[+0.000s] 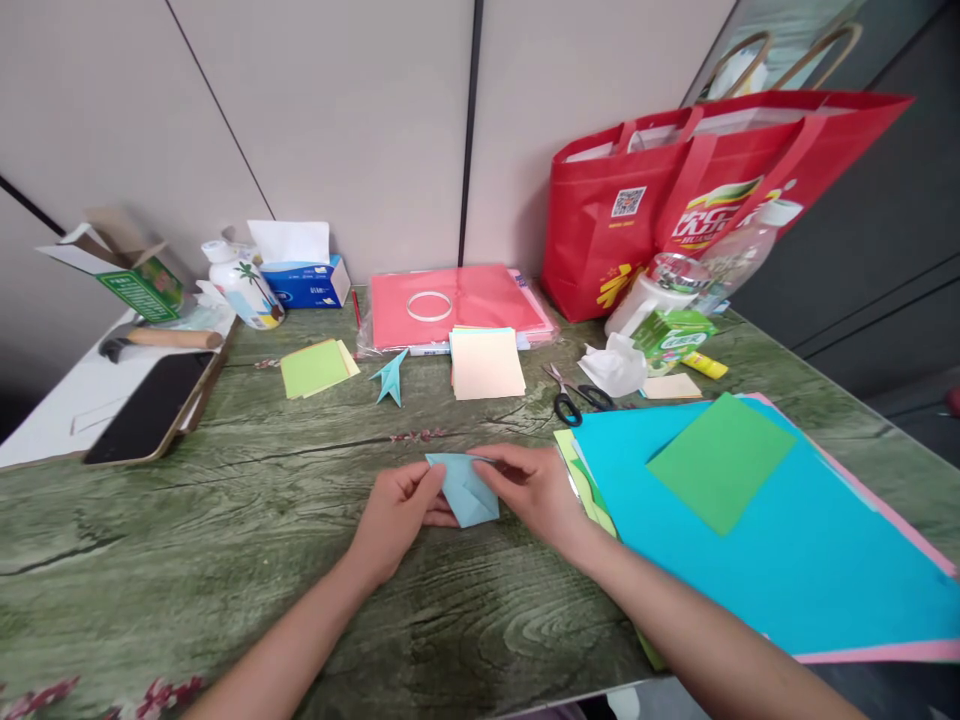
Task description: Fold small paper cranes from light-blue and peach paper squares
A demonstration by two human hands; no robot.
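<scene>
A light blue folded paper (470, 492) is held between my two hands, just above the table (315, 560). My left hand (401, 512) pinches its left edge, thumb on top and fingers beneath. At the upper right edge, my right hand (534, 490) grips it between thumb and fingers. Creases and a folded flap show on the paper's face. Beyond my hands lies a finished-looking light blue origami figure (391, 379) with pointed ends. Near it are a stack of pale square papers (487, 363) and some green and yellow sheets (319, 368).
Black-handled scissors (571, 398) lie beyond my right hand. Large blue sheets (757, 580) with a green square (721, 463) cover the right side. A red bag (600, 240) stands at the back right. At left are a phone (154, 408), a hammer (169, 338) and a tissue box (307, 283).
</scene>
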